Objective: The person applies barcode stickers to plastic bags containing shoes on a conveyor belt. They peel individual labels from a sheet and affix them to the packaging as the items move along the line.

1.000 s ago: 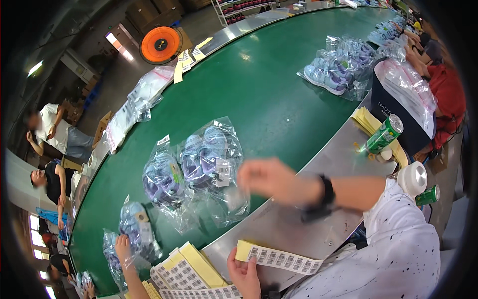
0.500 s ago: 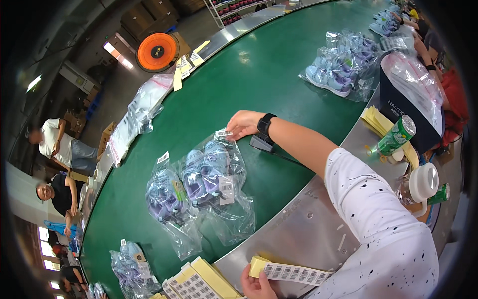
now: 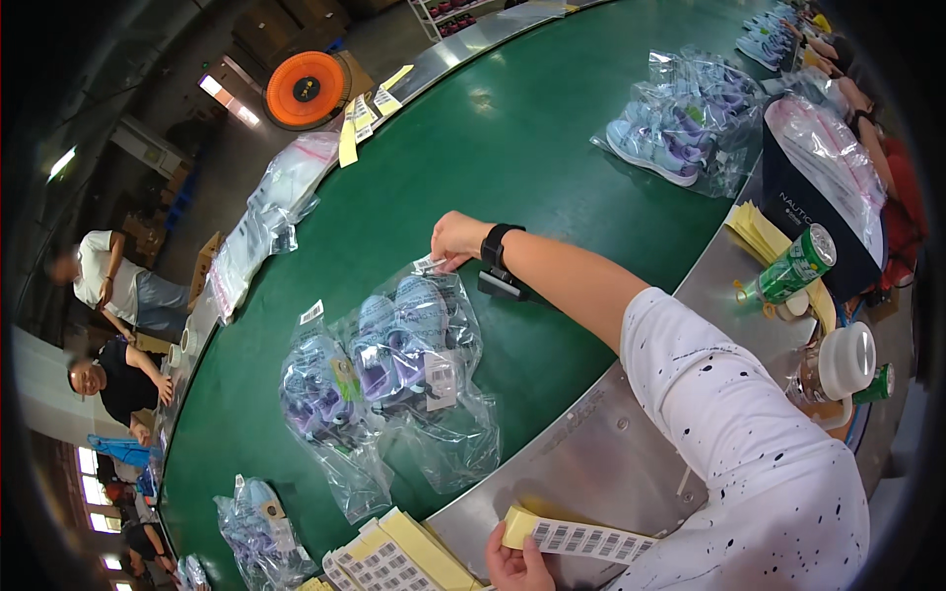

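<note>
Bagged shoes (image 3: 419,340) lie on the green belt (image 3: 512,148); right hand (image 3: 455,236) pinches a small label (image 3: 429,264) at the bag's top edge, not yet pressed flat. Left hand (image 3: 517,566) grips the label strip (image 3: 581,537), more stickers left.

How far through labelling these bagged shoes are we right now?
The right hand presses a small white label onto the top corner of the nearer shoe bag. The left hand holds the sticker strip. Another shoe bag lies alongside it, and one more sits down the green belt.
</note>
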`<action>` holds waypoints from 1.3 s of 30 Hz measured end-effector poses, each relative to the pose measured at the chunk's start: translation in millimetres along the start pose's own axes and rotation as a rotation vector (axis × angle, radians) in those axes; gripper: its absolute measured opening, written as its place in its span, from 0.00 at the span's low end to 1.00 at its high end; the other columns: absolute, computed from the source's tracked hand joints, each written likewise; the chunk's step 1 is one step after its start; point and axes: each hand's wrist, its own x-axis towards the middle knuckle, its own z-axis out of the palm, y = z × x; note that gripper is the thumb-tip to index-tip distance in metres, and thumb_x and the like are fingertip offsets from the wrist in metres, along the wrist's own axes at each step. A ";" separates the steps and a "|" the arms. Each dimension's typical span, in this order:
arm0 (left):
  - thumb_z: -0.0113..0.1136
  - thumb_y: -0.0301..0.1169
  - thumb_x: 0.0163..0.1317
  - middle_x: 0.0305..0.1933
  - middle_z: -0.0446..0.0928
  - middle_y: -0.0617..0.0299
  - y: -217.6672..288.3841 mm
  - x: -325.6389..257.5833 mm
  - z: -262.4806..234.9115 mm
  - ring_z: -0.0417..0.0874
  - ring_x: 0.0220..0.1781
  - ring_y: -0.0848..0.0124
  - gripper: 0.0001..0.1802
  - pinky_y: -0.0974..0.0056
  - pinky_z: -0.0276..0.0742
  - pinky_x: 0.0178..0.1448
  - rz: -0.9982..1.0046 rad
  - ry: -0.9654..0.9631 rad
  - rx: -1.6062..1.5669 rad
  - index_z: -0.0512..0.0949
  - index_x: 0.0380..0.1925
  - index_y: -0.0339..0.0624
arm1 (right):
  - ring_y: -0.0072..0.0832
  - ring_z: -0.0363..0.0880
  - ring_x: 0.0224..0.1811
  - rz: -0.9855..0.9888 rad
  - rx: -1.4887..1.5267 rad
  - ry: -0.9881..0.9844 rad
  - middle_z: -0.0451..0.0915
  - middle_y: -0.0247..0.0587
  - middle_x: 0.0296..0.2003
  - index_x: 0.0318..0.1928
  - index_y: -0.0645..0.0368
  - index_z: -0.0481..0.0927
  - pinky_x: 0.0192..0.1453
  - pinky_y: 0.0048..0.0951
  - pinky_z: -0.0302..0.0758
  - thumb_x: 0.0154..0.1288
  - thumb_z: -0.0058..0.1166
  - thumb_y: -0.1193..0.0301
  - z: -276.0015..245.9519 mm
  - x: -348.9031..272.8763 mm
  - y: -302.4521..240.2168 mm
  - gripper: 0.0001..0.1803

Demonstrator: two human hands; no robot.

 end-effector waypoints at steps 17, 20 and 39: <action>0.51 0.19 0.64 0.54 0.72 0.50 2.0 2.9 -10.4 0.75 0.53 0.68 0.29 0.70 0.71 0.54 0.105 -0.046 -0.162 0.55 0.64 0.32 | 0.46 0.73 0.53 -0.587 -1.237 1.125 0.76 0.53 0.49 0.48 0.60 0.77 0.58 0.40 0.69 0.54 0.52 0.67 -273.0 -151.1 -37.4 0.20; 0.51 0.20 0.64 0.52 0.74 0.52 2.1 7.5 -9.7 0.76 0.50 0.70 0.29 0.71 0.72 0.51 0.109 -0.056 -0.344 0.54 0.64 0.34 | 0.35 0.77 0.44 -0.112 -1.013 0.870 0.79 0.47 0.44 0.53 0.62 0.75 0.51 0.34 0.71 0.62 0.50 0.60 -383.3 -217.7 -14.1 0.23; 0.54 0.21 0.63 0.41 0.81 0.55 1.2 -3.9 -24.6 0.80 0.40 0.78 0.13 0.76 0.74 0.44 0.161 -0.007 -0.215 0.73 0.48 0.32 | 0.42 0.74 0.51 -0.918 -0.971 0.314 0.75 0.51 0.49 0.59 0.63 0.66 0.55 0.39 0.70 0.56 0.57 0.73 66.5 -204.1 3.9 0.29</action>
